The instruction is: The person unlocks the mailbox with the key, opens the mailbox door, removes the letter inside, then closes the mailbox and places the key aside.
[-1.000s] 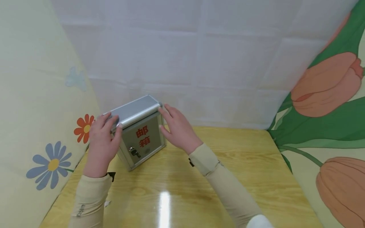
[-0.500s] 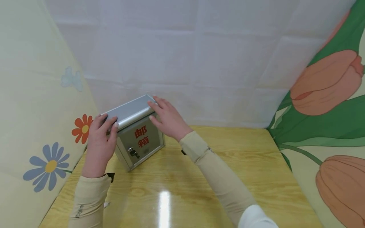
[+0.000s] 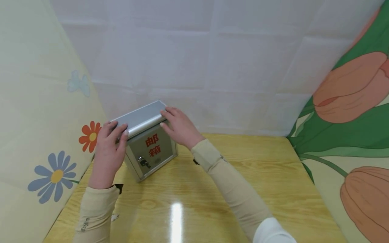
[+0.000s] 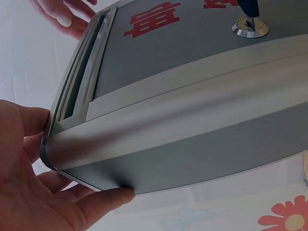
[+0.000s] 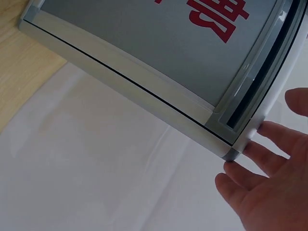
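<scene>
A grey metal mailbox (image 3: pixel 143 118) with silver trim and red characters on its front stands upright on the table at the left. A key (image 3: pixel 144 163) sits in the lock low on its door. My left hand (image 3: pixel 107 148) grips the top left corner, with the thumb at the front edge and fingers over the lid and side. In the left wrist view, a finger (image 4: pixel 108 202) lies along the grey side panel. My right hand (image 3: pixel 182 128) rests its fingertips at the top right corner; its thumb stands apart from the box in the right wrist view.
The yellow wood-grain table (image 3: pixel 243 175) runs back to a creased white cloth backdrop (image 3: pixel 237 74). Flower-printed sheets (image 3: pixel 39 111) flank it on both sides. A small white scrap (image 3: pixel 114 217) lies near the left sleeve.
My right hand has moved left from beside the mailbox onto its top right corner. The left hand keeps its place, and the mailbox stands where it was.
</scene>
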